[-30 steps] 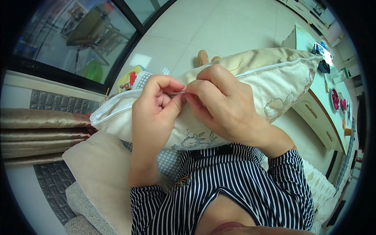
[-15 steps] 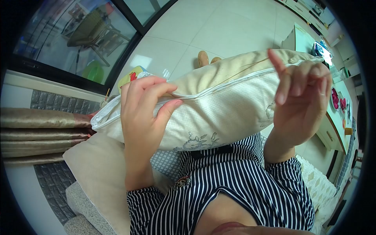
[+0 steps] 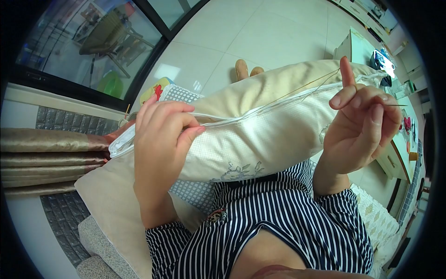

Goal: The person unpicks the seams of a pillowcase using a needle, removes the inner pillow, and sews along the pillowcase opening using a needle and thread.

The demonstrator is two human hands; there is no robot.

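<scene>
Across my lap lies a plump cream cushion (image 3: 274,139) with a printed grey flower on its side and a white zipper (image 3: 246,115) along its upper seam. My left hand (image 3: 160,144) pinches the cushion's edge at the zipper, thumb on the near side and fingers on the far side. Raised above the cushion's right end, my right hand (image 3: 362,125) holds a thin needle (image 3: 398,105) between thumb and fingers, its tip pointing right. A fine brown thread (image 3: 309,85) runs from the raised index finger down to the seam.
A glass sliding door (image 3: 153,51) and a bunched curtain (image 3: 55,151) are on the left. A beige cushion (image 3: 116,200) lies beside me. On the right stands a white table (image 3: 355,46) with a phone (image 3: 383,63). Brown slippers (image 3: 241,69) show on the tiled floor.
My right hand has moved slightly right, and the needle and taut thread now show clearly. My left hand has shifted a little left and down along the zipper.
</scene>
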